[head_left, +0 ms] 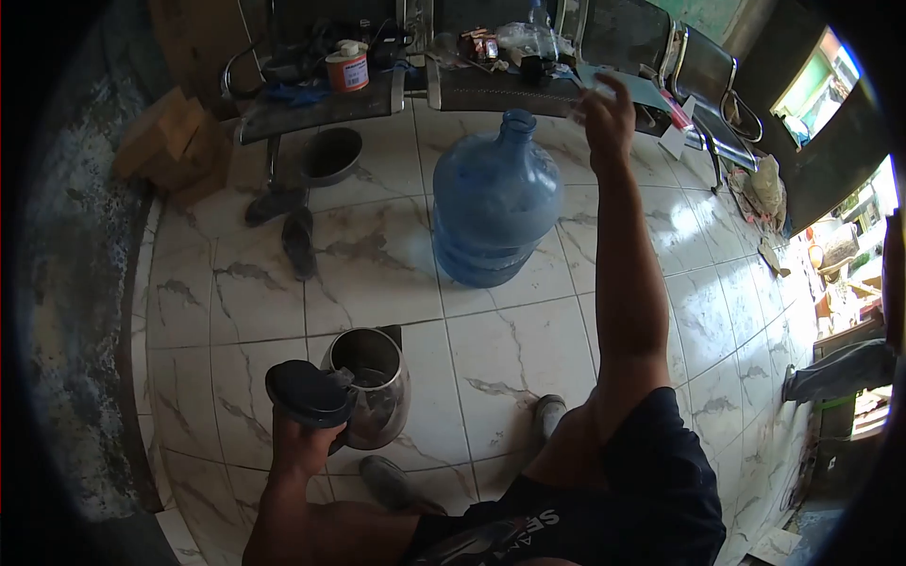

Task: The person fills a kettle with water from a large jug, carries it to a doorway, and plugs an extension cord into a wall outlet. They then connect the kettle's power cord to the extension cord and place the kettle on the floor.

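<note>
My left hand [304, 441] is wrapped round the handle of a metal electric kettle [385, 406] at the lower left. The kettle's black lid [307, 391] is flipped back over my hand, so its round mouth faces up. My right hand [609, 118] is stretched forward, raised in front of the bench seats, with its fingers apart and slightly blurred. I see nothing held in it. Left of that arm, a large blue water jug [495, 208] stands upright on the tiles. Its neck is uncapped, and neither hand touches it.
Dark metal bench seats [500, 90] line the back, bearing an orange-labelled can [347, 68] and plastic bags. A dark bucket [330, 156], sandals [299, 243] and cardboard boxes [175, 141] are at the left. Someone's trouser leg [840, 370] shows at the right doorway.
</note>
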{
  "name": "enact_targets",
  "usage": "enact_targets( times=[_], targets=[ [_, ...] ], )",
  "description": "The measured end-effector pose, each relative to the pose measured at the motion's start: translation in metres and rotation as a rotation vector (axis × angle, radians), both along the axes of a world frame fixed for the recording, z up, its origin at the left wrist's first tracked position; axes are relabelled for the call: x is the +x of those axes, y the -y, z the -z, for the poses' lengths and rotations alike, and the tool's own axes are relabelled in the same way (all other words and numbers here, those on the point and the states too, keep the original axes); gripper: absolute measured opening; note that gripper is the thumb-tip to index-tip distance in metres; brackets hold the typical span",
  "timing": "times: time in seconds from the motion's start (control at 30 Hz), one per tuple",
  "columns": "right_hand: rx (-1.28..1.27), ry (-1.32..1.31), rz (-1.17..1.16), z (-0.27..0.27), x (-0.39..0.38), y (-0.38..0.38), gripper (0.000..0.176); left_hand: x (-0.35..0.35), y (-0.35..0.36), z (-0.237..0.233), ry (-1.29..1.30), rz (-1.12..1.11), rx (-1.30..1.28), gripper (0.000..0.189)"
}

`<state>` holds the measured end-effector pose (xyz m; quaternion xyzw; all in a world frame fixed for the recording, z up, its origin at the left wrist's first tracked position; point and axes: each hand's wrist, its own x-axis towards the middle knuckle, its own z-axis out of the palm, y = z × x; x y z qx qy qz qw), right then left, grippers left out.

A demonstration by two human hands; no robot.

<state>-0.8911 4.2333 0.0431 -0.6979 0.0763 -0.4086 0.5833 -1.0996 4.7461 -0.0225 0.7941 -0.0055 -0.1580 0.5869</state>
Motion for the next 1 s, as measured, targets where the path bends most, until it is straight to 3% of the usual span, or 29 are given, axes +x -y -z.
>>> enact_targets(
  times=[0.13,0.23,0.27,0.33,0.37,0.43,0.67,0.7,0.8,0.9,1.0],
  targets=[
    [-0.372,-0.289,-0.146,0.052,-0.005,0.037,0.033,0.003,0.005,-0.003,0.030,0.037,0.087,0.029],
    [-0.405,-0.545,-0.292,0.046,-0.011,0.005,0.056,-0.007,-0.009,0.034,0.246,-0.001,0.110,0.021],
    [-0.402,-0.552,-0.283,0.045,-0.008,0.001,0.056,-0.010,-0.014,0.046,0.300,-0.021,0.124,0.019],
    [-0.329,-0.593,-0.290,0.046,-0.003,-0.002,0.060,-0.015,-0.011,0.020,-0.013,-0.239,0.002,0.019],
    [-0.327,-0.591,-0.281,0.049,-0.003,-0.002,0.060,-0.013,-0.011,0.007,-0.015,-0.182,-0.043,0.021],
    [-0.170,-0.496,-0.555,0.054,0.000,-0.005,0.062,-0.014,-0.008,0.006,-0.009,-0.195,-0.071,0.023],
    [-0.179,-0.436,-0.556,0.052,0.013,-0.012,0.064,-0.026,0.001,0.011,0.016,-0.216,-0.024,0.026],
    [-0.237,-0.447,-0.554,0.049,0.010,-0.013,0.071,-0.025,0.001,0.002,0.005,-0.196,-0.013,0.025],
    [-0.393,-0.479,-0.615,0.035,0.002,-0.022,0.069,-0.022,0.002,0.000,-0.007,-0.201,-0.016,0.024],
    [-0.595,-0.387,-0.692,0.027,-0.005,-0.043,0.065,-0.022,-0.004,0.006,-0.029,-0.197,0.000,0.036],
    [-0.777,-0.221,-0.763,0.028,-0.006,-0.067,0.060,-0.018,-0.008,0.007,0.124,-0.243,0.103,0.022]
  ],
)
